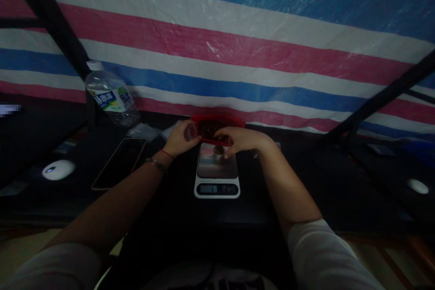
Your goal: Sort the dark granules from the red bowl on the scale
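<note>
Cup (218, 152) on scale (212, 170), just beside right hand's grip (242, 139), perhaps touching.

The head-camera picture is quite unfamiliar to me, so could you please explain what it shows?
There is no robot here, only a person's two bare hands. The one picture comes from a camera worn on the head, looking forward and down. On the dark table is a digital scale, bearing a small container; behind it sits a red tray with dark contents. The left hand holds a clear round piece beside the tray. The right hand is close to the container; its grip is unclear. A phone and a bottle are on the left.
</note>
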